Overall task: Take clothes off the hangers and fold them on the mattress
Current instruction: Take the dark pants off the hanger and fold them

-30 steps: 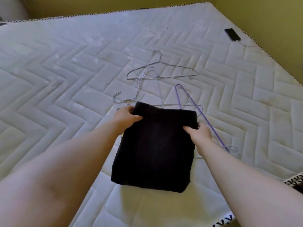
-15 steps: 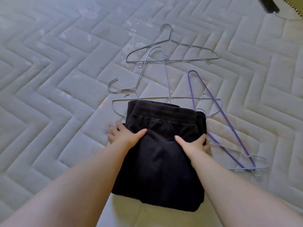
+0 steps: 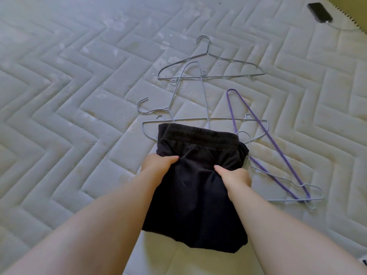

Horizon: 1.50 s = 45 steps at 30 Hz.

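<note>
Left hand [image 3: 157, 165], right hand [image 3: 235, 176] gripping folded black garment [image 3: 196, 191] between them

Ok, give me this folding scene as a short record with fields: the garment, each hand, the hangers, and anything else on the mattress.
garment: black shorts, folded, waistband at the far end, lying on the mattress
left hand: gripping the shorts' left edge
right hand: gripping the shorts' right side
hangers: several bare grey wire hangers and one purple hanger, beyond and right of the shorts; one grey hanger partly under the waistband
other: phone with a cable, far right corner
</note>
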Motion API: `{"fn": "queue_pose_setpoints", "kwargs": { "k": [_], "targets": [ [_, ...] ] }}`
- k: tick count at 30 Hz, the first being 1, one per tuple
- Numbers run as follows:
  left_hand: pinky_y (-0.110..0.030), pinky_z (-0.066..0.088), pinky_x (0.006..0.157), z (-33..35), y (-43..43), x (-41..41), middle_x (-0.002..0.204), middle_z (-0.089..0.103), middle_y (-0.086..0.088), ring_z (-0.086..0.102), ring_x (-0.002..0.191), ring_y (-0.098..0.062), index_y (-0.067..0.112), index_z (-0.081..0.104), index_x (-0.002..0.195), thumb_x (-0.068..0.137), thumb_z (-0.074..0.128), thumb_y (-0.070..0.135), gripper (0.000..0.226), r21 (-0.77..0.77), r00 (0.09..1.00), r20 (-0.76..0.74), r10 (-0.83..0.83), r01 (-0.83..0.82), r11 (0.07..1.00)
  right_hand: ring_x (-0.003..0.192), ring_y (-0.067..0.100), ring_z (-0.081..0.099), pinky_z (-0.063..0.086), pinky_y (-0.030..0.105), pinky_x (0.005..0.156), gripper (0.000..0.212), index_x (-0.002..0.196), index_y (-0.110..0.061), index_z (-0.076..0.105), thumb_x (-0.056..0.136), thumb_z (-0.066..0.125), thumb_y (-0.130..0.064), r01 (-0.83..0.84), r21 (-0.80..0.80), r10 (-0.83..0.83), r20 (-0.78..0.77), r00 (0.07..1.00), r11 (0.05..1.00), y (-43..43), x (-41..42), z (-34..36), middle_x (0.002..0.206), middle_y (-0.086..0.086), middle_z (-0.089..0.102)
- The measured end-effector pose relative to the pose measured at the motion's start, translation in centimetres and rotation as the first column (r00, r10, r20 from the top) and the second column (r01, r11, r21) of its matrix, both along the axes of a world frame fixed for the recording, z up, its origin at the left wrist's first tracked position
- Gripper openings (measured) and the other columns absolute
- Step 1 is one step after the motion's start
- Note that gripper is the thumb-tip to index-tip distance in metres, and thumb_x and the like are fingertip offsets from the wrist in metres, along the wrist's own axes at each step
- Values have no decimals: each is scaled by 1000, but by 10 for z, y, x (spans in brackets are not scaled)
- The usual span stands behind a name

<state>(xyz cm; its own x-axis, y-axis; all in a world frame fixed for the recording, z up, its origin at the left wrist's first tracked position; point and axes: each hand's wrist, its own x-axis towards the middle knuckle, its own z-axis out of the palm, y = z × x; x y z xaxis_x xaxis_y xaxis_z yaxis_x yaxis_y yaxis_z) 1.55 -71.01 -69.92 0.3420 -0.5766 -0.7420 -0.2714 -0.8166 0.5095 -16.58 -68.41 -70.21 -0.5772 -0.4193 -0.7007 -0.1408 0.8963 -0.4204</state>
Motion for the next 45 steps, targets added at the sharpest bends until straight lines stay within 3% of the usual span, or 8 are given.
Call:
{"fn": "queue_pose_setpoints", "kwargs": {
  "k": [8,12,18,24,30,33,37,45],
  "targets": [
    [-34,53,79,62,21,19,90,66,-3,64,84,-22,17,60,99,83,69,31,24,-148,978,-187,-94,66,987,100,28,62,50,40,93,46,121,-9,57,81,71,-29,121,-188,-56,318,946,975,39,4,55,109,9,65],
    [-39,54,87,113,31,24,100,68,-5,65,92,-24,14,62,111,82,68,32,35,-270,971,-165,-175,126,955,102,28,61,49,35,91,46,120,-7,58,81,71,-29,150,-294,-76,250,965,944,59,4,100,112,9,64],
    [-30,48,79,184,48,13,104,65,-5,60,90,-21,12,60,113,87,61,40,38,-394,964,-28,-263,231,890,109,29,58,46,30,87,57,126,-4,54,83,68,-38,208,-382,-127,228,965,900,95,-5,165,120,10,62],
    [-29,42,76,243,83,-35,107,59,-5,53,90,-23,9,54,115,90,57,41,41,-428,924,25,-383,356,831,113,31,56,46,37,97,59,131,-7,49,85,65,-40,265,-462,-212,164,963,846,149,-44,224,126,11,58],
    [-33,46,83,278,126,-130,116,58,-11,53,97,-25,3,50,122,90,56,43,51,-420,840,11,-543,496,760,110,31,58,48,35,93,54,126,-8,54,83,67,-39,363,-504,-362,104,926,784,223,-117,264,123,10,60],
    [-32,40,90,296,154,-191,112,46,0,48,113,-28,2,42,131,92,54,43,58,-437,786,35,-617,568,698,118,32,52,45,33,94,62,131,-3,47,85,66,-40,427,-509,-449,86,890,748,264,-165,279,129,10,54],
    [-31,41,77,298,189,-284,105,57,-6,51,90,-22,6,50,123,90,58,41,49,-445,692,-56,-720,628,638,122,33,49,44,39,97,68,137,-6,41,85,65,-44,533,-475,-553,113,826,700,322,-242,285,136,10,48],
    [-35,49,78,275,230,-456,98,62,-7,59,87,-25,9,55,118,86,58,46,48,-395,601,-90,-794,711,582,124,33,46,40,40,101,70,142,-6,34,91,54,-49,589,-375,-620,48,783,716,386,-399,281,139,12,45]
  ]
}}
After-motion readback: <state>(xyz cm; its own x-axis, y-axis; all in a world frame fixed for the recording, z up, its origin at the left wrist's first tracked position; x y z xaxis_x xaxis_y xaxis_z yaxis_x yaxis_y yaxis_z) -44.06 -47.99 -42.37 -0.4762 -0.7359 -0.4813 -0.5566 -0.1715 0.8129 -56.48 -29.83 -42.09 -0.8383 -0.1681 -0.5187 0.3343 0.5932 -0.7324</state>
